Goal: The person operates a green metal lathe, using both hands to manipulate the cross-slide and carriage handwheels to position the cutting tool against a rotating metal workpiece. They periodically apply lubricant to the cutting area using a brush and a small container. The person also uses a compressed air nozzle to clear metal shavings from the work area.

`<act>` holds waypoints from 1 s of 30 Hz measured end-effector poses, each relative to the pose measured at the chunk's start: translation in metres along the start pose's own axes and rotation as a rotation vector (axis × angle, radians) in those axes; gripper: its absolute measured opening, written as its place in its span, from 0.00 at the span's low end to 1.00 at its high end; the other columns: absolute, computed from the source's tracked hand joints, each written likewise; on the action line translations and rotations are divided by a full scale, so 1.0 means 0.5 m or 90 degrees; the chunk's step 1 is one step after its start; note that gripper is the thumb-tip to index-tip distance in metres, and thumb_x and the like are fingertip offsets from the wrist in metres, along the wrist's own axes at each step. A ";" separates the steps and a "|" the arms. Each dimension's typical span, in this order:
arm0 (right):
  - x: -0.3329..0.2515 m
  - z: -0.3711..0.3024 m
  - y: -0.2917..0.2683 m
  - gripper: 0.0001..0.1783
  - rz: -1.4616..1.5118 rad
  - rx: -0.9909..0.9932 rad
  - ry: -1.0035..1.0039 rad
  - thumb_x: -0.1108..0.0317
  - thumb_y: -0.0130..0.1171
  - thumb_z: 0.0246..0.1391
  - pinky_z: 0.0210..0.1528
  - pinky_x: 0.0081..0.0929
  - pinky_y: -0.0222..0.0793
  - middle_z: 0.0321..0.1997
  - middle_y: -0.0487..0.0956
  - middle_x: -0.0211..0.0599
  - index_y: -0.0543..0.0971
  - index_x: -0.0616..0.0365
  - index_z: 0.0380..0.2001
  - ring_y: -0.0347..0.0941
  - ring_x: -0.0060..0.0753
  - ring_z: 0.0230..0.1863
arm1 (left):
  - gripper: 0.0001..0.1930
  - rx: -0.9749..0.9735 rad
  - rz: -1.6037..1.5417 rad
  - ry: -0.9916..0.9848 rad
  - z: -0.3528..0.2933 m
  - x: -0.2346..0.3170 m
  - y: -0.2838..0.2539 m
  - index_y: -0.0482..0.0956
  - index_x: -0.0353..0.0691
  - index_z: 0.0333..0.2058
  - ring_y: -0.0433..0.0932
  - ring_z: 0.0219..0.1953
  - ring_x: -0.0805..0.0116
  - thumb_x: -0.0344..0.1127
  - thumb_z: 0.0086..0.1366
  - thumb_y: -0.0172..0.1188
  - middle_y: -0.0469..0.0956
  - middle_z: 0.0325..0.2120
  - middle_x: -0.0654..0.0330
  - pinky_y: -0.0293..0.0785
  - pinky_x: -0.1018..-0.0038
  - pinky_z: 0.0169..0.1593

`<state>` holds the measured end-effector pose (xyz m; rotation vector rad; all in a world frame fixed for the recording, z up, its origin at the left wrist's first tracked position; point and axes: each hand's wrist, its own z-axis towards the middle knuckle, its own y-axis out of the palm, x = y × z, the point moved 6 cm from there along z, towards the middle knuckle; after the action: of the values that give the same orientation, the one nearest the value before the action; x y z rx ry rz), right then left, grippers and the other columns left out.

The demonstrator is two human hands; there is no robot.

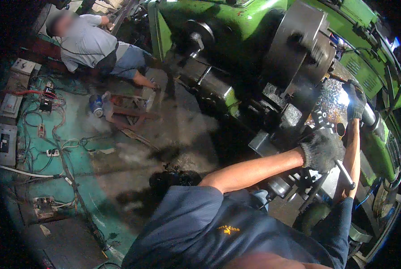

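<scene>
My left hand, in a grey knit work glove, is curled over the tool carriage of a green lathe. Beside its lower right edge, a metal lever with a round end sticks out; what lies under the fingers is hidden. Farther up, my right hand, in a dark glove, is at the right side of a shiny round metal workpiece. Its fingers do not show clearly. A metal shaft stands just right of that hand. Above the workpiece is the lathe's large chuck, blurred at its lower right.
Green lathe housing fills the back. A handwheel is on its front. At the far left a person in a light shirt sits near a red metal frame. Cables and electrical boxes lie along the left floor.
</scene>
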<state>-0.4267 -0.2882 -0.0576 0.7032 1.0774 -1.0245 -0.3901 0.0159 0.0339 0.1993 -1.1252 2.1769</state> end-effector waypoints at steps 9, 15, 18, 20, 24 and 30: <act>-0.198 -0.173 -0.119 0.11 -0.161 0.188 0.052 0.65 0.65 0.58 0.41 0.20 0.72 0.34 0.83 0.29 0.84 0.60 0.40 0.77 0.20 0.35 | 0.12 0.130 0.030 -0.100 -0.275 -0.095 -0.205 0.82 0.45 0.40 0.78 0.45 0.54 0.36 0.55 0.61 0.80 0.41 0.59 0.70 0.56 0.54; -0.179 -0.329 -0.275 0.12 -0.332 0.264 0.176 0.63 0.67 0.56 0.31 0.18 0.68 0.33 0.83 0.25 0.85 0.57 0.41 0.72 0.16 0.29 | 0.13 -0.208 0.413 -0.615 -0.698 -0.454 -0.173 0.80 0.47 0.46 0.77 0.47 0.49 0.38 0.64 0.57 0.79 0.47 0.51 0.75 0.59 0.49; -0.157 -0.313 -0.232 0.11 -0.348 0.265 0.186 0.64 0.67 0.55 0.30 0.18 0.68 0.34 0.83 0.27 0.85 0.56 0.40 0.74 0.16 0.30 | 0.13 0.155 0.114 -0.825 -0.985 -0.614 -0.155 0.75 0.42 0.43 0.76 0.45 0.51 0.44 0.67 0.55 0.78 0.44 0.51 0.74 0.57 0.47; -0.143 -0.321 -0.247 0.10 -0.318 0.289 0.209 0.64 0.67 0.55 0.29 0.17 0.67 0.34 0.84 0.27 0.85 0.56 0.39 0.74 0.15 0.29 | 0.19 0.396 -0.442 -1.080 -0.950 -0.618 -0.077 0.76 0.42 0.47 0.74 0.46 0.53 0.50 0.67 0.55 0.78 0.42 0.52 0.71 0.54 0.50; -0.132 -0.336 -0.257 0.11 -0.169 0.363 0.238 0.63 0.68 0.55 0.29 0.17 0.67 0.31 0.84 0.27 0.85 0.57 0.38 0.73 0.14 0.28 | 0.11 0.610 -0.943 -1.163 -0.861 -0.647 -0.028 0.75 0.43 0.37 0.72 0.33 0.59 0.43 0.65 0.59 0.75 0.31 0.57 0.74 0.54 0.36; -0.149 -0.296 -0.214 0.12 -0.224 0.326 0.158 0.62 0.67 0.55 0.32 0.20 0.69 0.33 0.84 0.27 0.85 0.57 0.38 0.74 0.17 0.29 | 0.09 0.561 -0.910 -1.002 -0.844 -0.660 -0.032 0.73 0.40 0.33 0.74 0.25 0.62 0.39 0.63 0.59 0.74 0.25 0.57 0.77 0.65 0.32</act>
<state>-0.5887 -0.1778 -0.0369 1.0987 1.1884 -1.5768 -0.0597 0.1851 -0.3528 2.4087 -0.1314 0.6675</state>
